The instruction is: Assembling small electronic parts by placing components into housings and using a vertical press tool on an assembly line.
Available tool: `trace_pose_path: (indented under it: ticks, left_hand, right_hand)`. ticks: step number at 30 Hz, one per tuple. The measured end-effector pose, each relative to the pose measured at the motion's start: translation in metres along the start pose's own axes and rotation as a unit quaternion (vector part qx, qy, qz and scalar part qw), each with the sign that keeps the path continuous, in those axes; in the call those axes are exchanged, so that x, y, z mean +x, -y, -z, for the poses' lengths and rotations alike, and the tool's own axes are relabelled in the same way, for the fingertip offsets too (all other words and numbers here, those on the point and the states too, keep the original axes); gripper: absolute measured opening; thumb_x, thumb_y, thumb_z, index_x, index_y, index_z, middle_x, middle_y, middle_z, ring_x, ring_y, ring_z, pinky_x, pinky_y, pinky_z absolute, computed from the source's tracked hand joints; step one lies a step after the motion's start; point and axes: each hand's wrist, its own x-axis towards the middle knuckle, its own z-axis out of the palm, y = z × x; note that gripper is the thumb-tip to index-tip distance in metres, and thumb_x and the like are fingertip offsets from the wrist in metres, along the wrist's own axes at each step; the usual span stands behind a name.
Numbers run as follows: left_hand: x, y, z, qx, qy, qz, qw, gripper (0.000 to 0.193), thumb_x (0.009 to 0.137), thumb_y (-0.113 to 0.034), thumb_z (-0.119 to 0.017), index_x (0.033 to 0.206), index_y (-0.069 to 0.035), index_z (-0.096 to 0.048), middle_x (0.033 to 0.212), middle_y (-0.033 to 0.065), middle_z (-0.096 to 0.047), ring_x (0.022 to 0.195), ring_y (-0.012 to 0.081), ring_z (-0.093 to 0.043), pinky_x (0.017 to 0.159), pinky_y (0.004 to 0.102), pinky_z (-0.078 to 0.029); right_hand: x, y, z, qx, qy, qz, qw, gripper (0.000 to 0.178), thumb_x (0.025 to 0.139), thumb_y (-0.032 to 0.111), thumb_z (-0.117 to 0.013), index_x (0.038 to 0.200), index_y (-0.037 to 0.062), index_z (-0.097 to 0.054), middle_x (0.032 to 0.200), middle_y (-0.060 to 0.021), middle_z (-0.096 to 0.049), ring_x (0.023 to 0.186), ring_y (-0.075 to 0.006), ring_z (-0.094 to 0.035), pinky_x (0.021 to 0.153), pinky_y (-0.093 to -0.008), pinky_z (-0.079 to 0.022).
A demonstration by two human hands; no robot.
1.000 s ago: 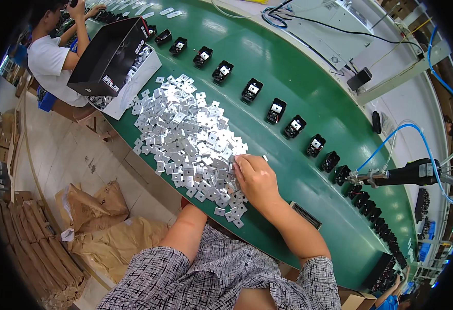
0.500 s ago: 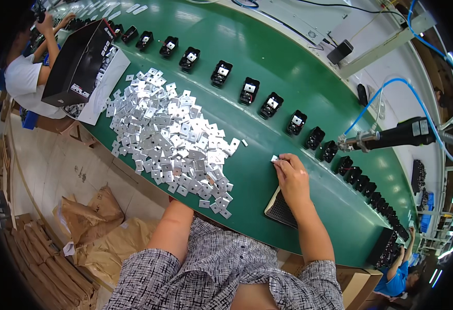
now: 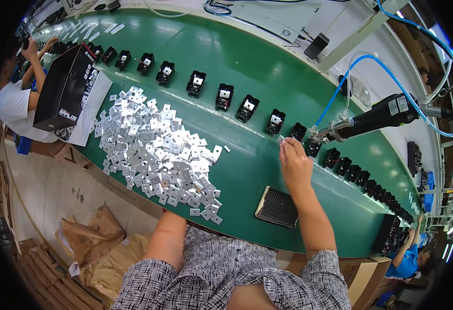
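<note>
Between the thumb and fingers of my right hand (image 3: 296, 161) is a small silver metal plate (image 3: 281, 139), pinched at one edge. The hand hovers just short of a row of black plastic housings; the nearest housing (image 3: 298, 131) is close beyond the fingertips. Several housings farther left, such as this housing (image 3: 275, 121), carry a silver plate inside. A large heap of silver metal plates (image 3: 159, 150) with holes lies left of my right hand. My left forearm (image 3: 166, 235) reaches to the table's front edge, where the left hand is hidden.
A black power screwdriver (image 3: 376, 120) with a blue hose (image 3: 335, 93) hangs over the row at the right. On the green table (image 3: 247, 165) lies a black ribbed mat (image 3: 278, 207). A black box (image 3: 64, 90) stands at the left. Co-workers are at both ends.
My right hand has moved away from me toward the row, still pinching the plate. The black mat is now less covered by my arm. The whole view has shifted slightly.
</note>
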Motion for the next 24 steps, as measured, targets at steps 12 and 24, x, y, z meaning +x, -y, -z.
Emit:
trace_pose_path:
  ticks: [12, 24]
  left_hand:
    - [-0.021, 0.005, -0.038, -0.117, 0.076, 0.079, 0.987, 0.087, 0.094, -0.079, -0.018, 0.162, -0.028, -0.033, 0.165, 0.0071, -0.037, 0.153, 0.0335, -0.032, 0.121, 0.0655, -0.025]
    - [-0.02, 0.004, -0.034, 0.034, -0.052, -0.011, 0.998, 0.086, 0.094, -0.078, -0.014, 0.163, -0.029, -0.03, 0.168, 0.0051, -0.032, 0.156, 0.0317, -0.025, 0.125, 0.0611, -0.019]
  right_hand:
    - [0.006, -0.031, -0.009, -0.025, -0.014, -0.064, 0.998, 0.012, 0.091, 0.007, -0.072, 0.102, 0.0032, -0.074, 0.113, -0.0041, -0.073, 0.071, -0.0245, -0.068, 0.06, -0.0351, -0.055]
    - [0.006, -0.062, -0.006, -0.065, 0.01, -0.088, 0.994, 0.015, 0.092, 0.009, -0.069, 0.106, 0.0055, -0.073, 0.112, -0.0033, -0.072, 0.074, -0.027, -0.07, 0.061, -0.0386, -0.055]
